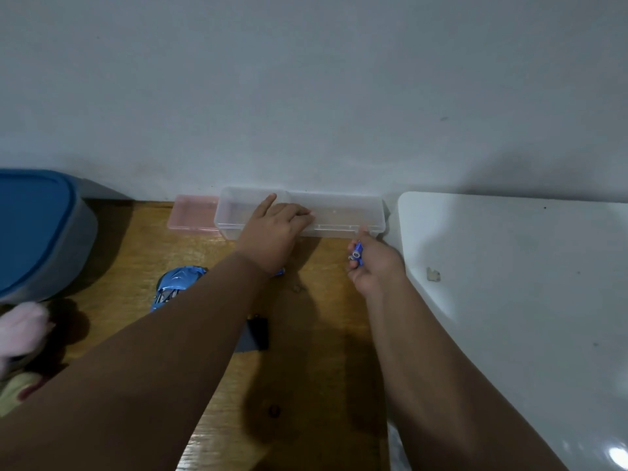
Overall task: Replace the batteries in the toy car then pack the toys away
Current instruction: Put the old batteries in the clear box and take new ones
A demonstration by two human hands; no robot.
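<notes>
Head view, down over both forearms. Seems mid battery swap: holds small blue batteries (356,254) in right grip (373,266), fingers curled round them, just in front of the near right corner of clear box (339,214). Rests left grip (275,226) on top of that box, thumb stretched out, fingers bent along the top; cannot tell whether pinching the rim or only pressing. Cannot tell either whether spent cells or fresh ones. Car (176,287), blue, lying on bench (136,239) nearer the body, part hidden under left forearm, well apart from the batteries. Next, probably: steady or open the box, sort the cells, then carry fresh ones to car, match poles in the bay, and refit what looks like a dark cover (256,334) near the car. Around: pink box (193,212) touching clear box's left end, both against wall (306,96); blue-lidded tub (34,215) far left; pink plush (20,324) at left edge; white board (509,300) close beside right grip. In the way: left forearm across car, blocking sight and reach.
</notes>
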